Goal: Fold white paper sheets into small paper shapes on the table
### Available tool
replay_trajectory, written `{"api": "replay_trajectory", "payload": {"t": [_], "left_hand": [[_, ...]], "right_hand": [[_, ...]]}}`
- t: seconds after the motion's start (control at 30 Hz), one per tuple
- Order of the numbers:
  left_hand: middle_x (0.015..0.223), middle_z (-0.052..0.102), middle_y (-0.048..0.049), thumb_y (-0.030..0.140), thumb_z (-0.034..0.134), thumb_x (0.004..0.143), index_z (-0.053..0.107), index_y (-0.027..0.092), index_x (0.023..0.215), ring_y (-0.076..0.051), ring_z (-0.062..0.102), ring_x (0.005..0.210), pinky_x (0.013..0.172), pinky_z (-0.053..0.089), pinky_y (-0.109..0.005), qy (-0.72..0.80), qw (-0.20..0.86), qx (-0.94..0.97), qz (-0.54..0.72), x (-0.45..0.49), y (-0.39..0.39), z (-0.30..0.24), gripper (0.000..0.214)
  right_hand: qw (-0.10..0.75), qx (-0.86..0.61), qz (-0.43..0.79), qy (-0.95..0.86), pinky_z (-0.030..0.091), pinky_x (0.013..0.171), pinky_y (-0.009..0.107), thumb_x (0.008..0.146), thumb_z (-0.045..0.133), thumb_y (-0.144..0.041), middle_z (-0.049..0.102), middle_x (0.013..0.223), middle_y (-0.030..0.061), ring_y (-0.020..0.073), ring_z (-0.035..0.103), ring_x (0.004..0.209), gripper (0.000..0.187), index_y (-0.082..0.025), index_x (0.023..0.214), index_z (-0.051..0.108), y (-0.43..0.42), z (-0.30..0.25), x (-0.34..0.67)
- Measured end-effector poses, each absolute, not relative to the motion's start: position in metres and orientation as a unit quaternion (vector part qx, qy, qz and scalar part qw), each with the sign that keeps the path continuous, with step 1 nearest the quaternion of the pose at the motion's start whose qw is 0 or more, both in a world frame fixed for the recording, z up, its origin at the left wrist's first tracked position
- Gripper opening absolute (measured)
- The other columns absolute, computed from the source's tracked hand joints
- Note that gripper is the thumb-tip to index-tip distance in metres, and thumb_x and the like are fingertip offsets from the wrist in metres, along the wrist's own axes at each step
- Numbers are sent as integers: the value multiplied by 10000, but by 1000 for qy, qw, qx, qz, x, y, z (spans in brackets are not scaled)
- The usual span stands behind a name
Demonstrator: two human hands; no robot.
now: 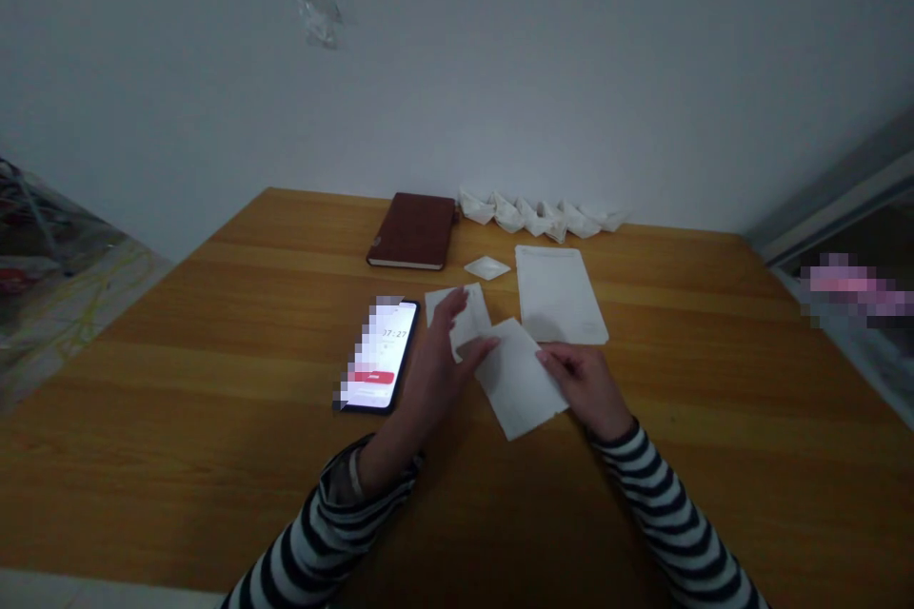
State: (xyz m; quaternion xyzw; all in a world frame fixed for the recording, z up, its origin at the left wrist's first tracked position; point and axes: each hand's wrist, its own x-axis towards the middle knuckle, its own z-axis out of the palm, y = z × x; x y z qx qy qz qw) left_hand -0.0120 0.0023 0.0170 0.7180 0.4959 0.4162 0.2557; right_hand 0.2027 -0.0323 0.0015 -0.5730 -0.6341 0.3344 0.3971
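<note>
A white paper sheet (518,381) lies tilted on the wooden table (214,381) in front of me. My right hand (586,385) rests on its right edge, fingers pressed down on the paper. My left hand (435,366) reaches across from the left, thumb and fingers pinching the sheet's upper left corner. A smaller white paper piece (467,309) lies just behind my left hand, partly hidden by it.
A phone (378,357) with a lit screen lies left of my hands. A dark red notebook (414,230) sits at the back, beside a row of several folded paper boats (539,217). One small folded piece (487,267) and a flat paper stack (559,293) lie behind the sheet.
</note>
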Motion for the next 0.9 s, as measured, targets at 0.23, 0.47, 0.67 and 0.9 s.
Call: {"api": "replay_trajectory", "payload": {"t": [0.23, 0.47, 0.67, 0.9], "left_hand": [[1060, 721, -19, 178, 549, 929, 681, 267, 987, -191, 623, 1103, 1174, 91, -587, 327, 39, 892, 309, -13, -10, 34, 170], [791, 711, 2, 118, 519, 899, 681, 222, 932, -153, 635, 777, 1125, 224, -510, 370, 18, 861, 349, -8, -22, 31, 195], [770, 718, 17, 84, 558, 838, 671, 232, 918, -155, 643, 774, 1097, 224, -478, 381, -20, 844, 378, -13, -22, 32, 203], [779, 731, 15, 152, 609, 861, 672, 236, 829, -159, 655, 759, 1043, 279, -441, 460, -88, 756, 457, -38, 0, 43, 110]], "right_hand": [[306, -517, 136, -788, 535, 770, 332, 924, 516, -193, 773, 1020, 44, 219, 727, 852, 282, -285, 1063, 744, -48, 26, 192], [440, -502, 101, -738, 549, 882, 391, 857, 585, -148, 776, 993, 27, 223, 724, 910, 247, -283, 989, 745, -51, 23, 171], [464, -527, 81, -707, 483, 997, 449, 803, 641, -158, 783, 914, 0, 208, 733, 826, 180, -279, 891, 740, -51, 24, 173], [515, -630, -1, -581, 549, 852, 423, 815, 636, -241, 778, 854, 57, 253, 729, 806, 130, -212, 840, 760, -36, 23, 229]]}}
